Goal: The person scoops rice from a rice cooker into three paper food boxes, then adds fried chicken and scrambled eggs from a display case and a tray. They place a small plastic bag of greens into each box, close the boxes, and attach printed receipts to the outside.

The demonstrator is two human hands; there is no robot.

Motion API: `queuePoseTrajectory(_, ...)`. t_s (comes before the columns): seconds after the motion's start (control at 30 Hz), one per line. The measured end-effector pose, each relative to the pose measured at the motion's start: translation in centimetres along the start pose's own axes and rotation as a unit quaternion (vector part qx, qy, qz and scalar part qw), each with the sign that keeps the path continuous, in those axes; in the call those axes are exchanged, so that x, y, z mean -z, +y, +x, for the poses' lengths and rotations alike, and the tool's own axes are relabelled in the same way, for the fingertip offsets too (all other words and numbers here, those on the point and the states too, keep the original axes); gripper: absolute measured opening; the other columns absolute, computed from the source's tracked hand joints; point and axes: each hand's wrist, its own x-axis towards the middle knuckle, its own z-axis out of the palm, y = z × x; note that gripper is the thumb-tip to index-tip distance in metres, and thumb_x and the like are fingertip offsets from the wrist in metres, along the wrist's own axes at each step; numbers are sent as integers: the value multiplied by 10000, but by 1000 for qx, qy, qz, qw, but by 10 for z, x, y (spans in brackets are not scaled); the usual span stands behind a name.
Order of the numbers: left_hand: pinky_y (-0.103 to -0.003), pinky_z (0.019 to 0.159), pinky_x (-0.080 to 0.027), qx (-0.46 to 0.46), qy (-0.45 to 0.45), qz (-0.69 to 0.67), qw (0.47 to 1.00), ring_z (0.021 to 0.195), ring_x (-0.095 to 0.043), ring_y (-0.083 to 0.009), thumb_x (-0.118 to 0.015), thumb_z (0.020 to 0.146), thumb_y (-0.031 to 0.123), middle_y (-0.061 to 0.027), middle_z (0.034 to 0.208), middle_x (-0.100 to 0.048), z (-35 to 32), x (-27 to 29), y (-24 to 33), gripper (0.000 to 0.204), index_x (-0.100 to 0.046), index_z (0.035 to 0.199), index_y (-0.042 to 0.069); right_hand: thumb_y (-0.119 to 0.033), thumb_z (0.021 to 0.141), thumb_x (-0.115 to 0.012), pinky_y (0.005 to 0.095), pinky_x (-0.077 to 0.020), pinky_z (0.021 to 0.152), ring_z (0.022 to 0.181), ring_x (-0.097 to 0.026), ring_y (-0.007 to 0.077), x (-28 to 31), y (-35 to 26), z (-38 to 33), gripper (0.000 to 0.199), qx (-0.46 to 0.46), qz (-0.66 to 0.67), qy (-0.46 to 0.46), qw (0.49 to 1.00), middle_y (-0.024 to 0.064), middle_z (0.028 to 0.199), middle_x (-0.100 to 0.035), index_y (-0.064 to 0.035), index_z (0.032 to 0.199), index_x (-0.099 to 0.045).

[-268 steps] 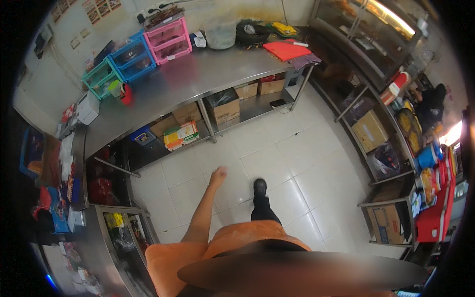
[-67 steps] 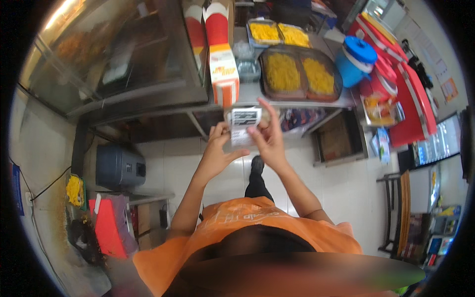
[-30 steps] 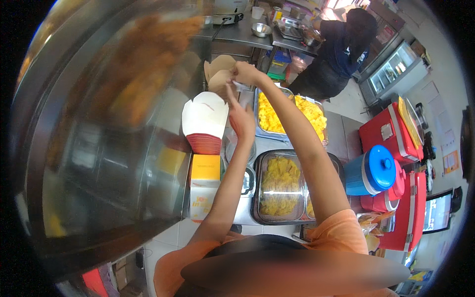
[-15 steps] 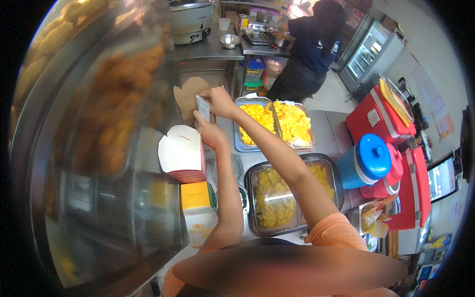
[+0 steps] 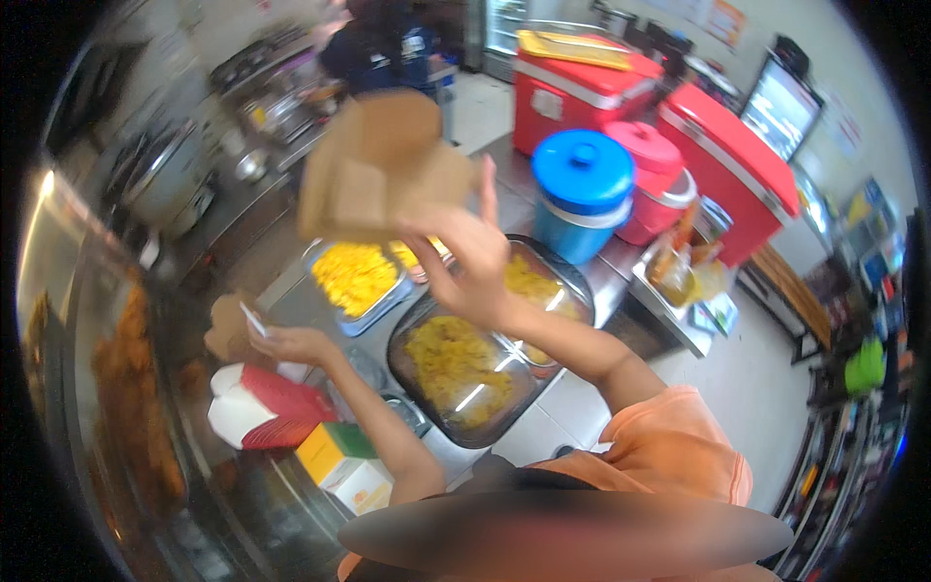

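My right hand grips an open brown cardboard food box, lifted above the counter; the box is blurred by motion. Its thumb and fingers pinch the box's near edge, and one finger points up. Lower on the left, my left hand holds a small white packet between its fingers. Right by that hand is a brown cardboard piece, perhaps more boxes. A nested stack of red and white paper boxes lies just nearer. Below my right forearm sits a tray of yellow food under a clear lid.
A steel tray of bright yellow food stands beyond the lidded one. A blue drink jug and red coolers line the right side. A glass display case borders the left. Another person is at the back.
My right hand has left the white packet and come up and right with a brown box. My left hand keeps the packet. The view has turned to the right.
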Motion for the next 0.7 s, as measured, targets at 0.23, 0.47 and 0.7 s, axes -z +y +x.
queuePoseTrajectory(0.23, -364, 787, -491, -126, -452, -292, 833, 904, -606, -280, -582, 861, 96, -185, 1033, -616, -206, 102, 231, 293, -603, 1137, 1, 31, 724, -679, 470, -398, 1008, 624, -646, 209, 291, -33, -161, 126, -194, -196, -18, 961, 81, 692, -661, -8, 844, -672)
queuePoseTrajectory(0.47, -320, 668, -557, -178, -677, -435, 566, 1066, -590, -340, -800, 608, 150, -208, 1410, -364, -422, 207, 447, 784, -506, 1319, 304, 16, 742, -692, 368, -526, 801, 694, -659, 250, 518, -70, -229, 105, -307, -380, 101, 867, 110, 718, -660, 22, 844, -667)
queuePoseTrajectory(0.7, -336, 677, -586, -232, -685, -495, 481, 1047, -599, -319, -861, 523, 229, -163, 1381, -352, -546, 189, 614, 952, -424, 1359, 359, -26, 840, -624, 376, -499, 802, 822, -660, 305, 697, -43, -222, 80, -368, -388, 122, 836, 133, 787, -672, 36, 875, -660)
